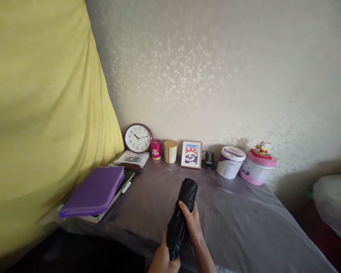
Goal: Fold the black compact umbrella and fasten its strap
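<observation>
A black folded umbrella (177, 227) is held at a slant over the front part of the covered table (233, 220). Low on the umbrella, my left hand (165, 256) is closed around the near end. My right hand (192, 223) grips it higher up from the right side, with the thumb lying across the black fabric. The far end of the umbrella points toward the wall. Some fingers of both hands are hidden behind it.
A purple folder (93, 191) lies on a board at the left, by a yellow curtain (51, 113). Along the wall stand a round clock (138, 138), a pink can (156, 149), a yellow-lidded can (170, 151), a picture frame (191, 154), a white tub (230, 163) and a pink tub (257, 168).
</observation>
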Demonstrator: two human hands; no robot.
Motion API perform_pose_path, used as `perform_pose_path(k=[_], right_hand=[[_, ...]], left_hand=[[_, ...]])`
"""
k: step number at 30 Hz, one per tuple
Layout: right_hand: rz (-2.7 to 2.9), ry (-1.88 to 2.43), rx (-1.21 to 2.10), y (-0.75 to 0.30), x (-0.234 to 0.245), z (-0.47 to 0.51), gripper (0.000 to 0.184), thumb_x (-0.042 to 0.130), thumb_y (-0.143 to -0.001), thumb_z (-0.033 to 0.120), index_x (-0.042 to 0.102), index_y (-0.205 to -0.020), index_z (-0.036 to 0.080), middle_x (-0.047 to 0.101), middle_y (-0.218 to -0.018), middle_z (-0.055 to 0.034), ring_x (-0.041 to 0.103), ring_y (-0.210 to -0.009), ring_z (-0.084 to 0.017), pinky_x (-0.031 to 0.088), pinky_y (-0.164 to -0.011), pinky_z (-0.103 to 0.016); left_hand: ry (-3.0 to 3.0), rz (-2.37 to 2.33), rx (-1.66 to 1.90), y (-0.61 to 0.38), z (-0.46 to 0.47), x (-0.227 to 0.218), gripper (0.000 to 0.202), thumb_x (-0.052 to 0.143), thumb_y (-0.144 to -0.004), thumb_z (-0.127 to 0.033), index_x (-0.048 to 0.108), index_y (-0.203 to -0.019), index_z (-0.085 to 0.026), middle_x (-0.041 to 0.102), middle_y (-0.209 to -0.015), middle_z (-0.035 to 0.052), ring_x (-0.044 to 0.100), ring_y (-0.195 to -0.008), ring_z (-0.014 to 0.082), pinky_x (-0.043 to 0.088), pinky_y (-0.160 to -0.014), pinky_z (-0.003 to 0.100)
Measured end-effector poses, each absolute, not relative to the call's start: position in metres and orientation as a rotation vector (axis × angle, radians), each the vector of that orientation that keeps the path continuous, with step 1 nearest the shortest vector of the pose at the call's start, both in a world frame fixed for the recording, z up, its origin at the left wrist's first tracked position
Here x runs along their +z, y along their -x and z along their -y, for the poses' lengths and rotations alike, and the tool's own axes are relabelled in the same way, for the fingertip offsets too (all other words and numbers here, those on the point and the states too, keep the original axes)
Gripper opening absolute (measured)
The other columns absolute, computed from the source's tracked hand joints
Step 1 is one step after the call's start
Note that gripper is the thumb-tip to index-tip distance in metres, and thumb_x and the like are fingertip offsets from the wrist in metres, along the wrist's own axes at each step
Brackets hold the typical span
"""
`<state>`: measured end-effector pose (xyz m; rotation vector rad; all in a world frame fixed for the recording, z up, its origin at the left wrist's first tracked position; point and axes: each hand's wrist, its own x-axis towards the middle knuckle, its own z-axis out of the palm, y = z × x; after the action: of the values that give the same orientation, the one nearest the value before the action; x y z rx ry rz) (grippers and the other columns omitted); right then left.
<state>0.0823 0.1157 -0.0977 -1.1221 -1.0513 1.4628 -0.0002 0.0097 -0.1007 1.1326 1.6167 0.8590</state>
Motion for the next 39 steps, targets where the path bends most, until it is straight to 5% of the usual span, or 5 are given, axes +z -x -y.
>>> perform_pose_path(k=[6,20,26,33,39], right_hand=[[1.105,1.233,1.271,-0.090,-0.105,-0.127,0.062,0.070,-0.057,0.044,0.054,-0.110,0.017,0.064,-0.099,-0.0047,0.056,-0.098,-0.024,0.043,-0.082,-0.031],[1.349,1.356,0.753,-0.092,-0.126,-0.138,0.057,0.069,-0.057,0.048,0.058,-0.103,0.015,0.057,-0.085,-0.0076,0.055,-0.078,-0.025,0.042,-0.074,-0.035],[1.721,1.192,0.643,-0.087,-0.119,-0.137,0.023,0.053,-0.077,0.039,0.063,-0.089,0.022,0.055,-0.084,-0.0026,0.052,-0.061,-0.014,0.042,-0.063,-0.027],[1.984,1.049,0.574,-0.089,-0.109,-0.143,0.020,0.042,-0.083,0.026,0.062,-0.087,0.022,0.056,-0.083,-0.0031,0.056,-0.072,-0.014,0.044,-0.068,-0.024],[2.019,0.917,0.720,-0.092,-0.110,-0.152,0.014,0.046,-0.078,0.022,0.059,-0.083,0.020,0.056,-0.083,-0.0030,0.054,-0.067,-0.012,0.044,-0.065,-0.024]], left_hand=[[-1.249,-1.903,0.652,0.018,-0.018,-0.110,0.078,0.050,-0.068,-0.011,0.014,-0.137,-0.016,0.064,-0.100,0.0073,0.060,-0.093,0.0167,0.037,-0.080,0.021],[-1.288,-1.915,0.626,0.032,-0.024,-0.123,0.074,0.053,-0.068,-0.017,0.022,-0.136,-0.016,0.065,-0.093,0.0087,0.062,-0.081,0.0194,0.039,-0.080,0.027],[-1.402,-1.959,0.513,0.036,-0.023,-0.125,0.071,0.048,-0.071,-0.018,0.020,-0.137,-0.015,0.064,-0.093,0.0100,0.062,-0.083,0.0200,0.040,-0.076,0.027],[-1.580,-2.037,0.397,0.030,-0.016,-0.110,0.085,0.045,-0.077,-0.017,-0.016,-0.136,-0.016,0.065,-0.097,0.0065,0.061,-0.086,0.0153,0.039,-0.071,0.019],[-1.682,-2.061,0.285,0.026,-0.016,-0.110,0.078,0.041,-0.078,-0.017,-0.009,-0.138,-0.024,0.066,-0.091,0.0026,0.061,-0.081,0.0150,0.038,-0.067,0.020]])
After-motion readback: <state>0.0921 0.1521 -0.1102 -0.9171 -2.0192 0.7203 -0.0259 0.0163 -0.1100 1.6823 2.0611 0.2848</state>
